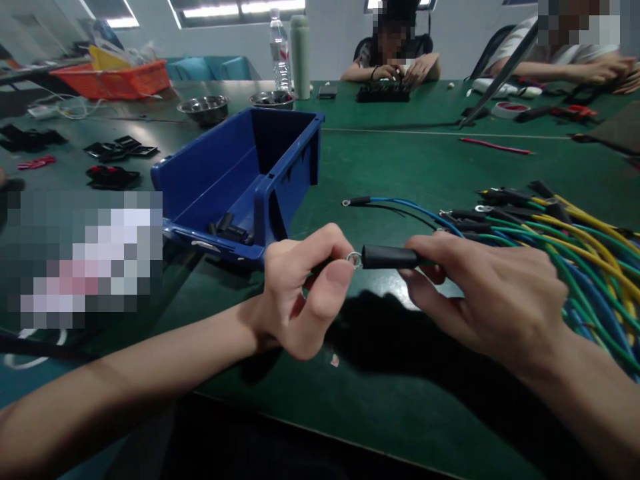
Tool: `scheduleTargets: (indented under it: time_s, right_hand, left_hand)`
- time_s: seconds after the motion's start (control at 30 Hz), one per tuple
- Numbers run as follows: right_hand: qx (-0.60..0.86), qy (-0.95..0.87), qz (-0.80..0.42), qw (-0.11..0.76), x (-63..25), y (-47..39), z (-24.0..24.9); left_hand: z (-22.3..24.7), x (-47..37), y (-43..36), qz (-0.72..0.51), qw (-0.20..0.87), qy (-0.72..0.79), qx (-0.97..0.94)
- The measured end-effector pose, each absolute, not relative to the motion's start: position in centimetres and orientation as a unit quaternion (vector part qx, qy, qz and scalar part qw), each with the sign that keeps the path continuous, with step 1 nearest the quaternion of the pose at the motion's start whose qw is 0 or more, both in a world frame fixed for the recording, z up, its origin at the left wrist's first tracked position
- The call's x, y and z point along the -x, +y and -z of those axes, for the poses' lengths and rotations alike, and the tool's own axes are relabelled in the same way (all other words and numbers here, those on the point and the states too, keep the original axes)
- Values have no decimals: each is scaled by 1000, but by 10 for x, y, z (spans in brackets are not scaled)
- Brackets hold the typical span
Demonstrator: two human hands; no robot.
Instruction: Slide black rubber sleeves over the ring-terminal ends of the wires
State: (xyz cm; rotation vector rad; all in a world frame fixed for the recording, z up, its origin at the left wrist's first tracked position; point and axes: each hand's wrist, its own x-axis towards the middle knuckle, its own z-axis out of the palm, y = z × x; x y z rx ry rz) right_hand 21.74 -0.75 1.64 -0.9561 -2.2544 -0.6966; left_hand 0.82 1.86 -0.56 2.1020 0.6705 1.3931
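Observation:
Between my hands, above the table, is a ring terminal point(355, 260) with a black sleeve point(387, 257) on the wire side of it. The thumb and index finger of my left hand point(313, 293) pinch the metal ring. My right hand point(480, 293) grips the sleeve's right end, closed round it; the wire behind it is mostly hidden. Beyond my left hand stands a blue bin point(215, 180) with several short black sleeves point(230, 229) inside. To the right lies a pile of green, yellow and blue cables point(595, 260) with ring terminals. One blue cable point(400, 202) reaches out leftward.
Black parts point(113, 177) lie at the left, near an orange basket point(117, 79). Metal bowls point(203, 109), a clear bottle point(279, 53) and a green flask point(300, 57) stand behind the bin. Two people work across the table; a red wire point(495, 145) lies nearer.

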Motion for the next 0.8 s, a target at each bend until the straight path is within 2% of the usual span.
scheduleTargets:
  time_s: [0.27, 0.8]
  right_hand:
    - [416, -823, 256, 289, -216, -16, -15]
    - [387, -828, 277, 295, -218, -13, -14]
  left_hand:
    - [15, -11, 19, -518, 307, 211, -770]
    - [18, -18, 25, -498, 322, 174, -786]
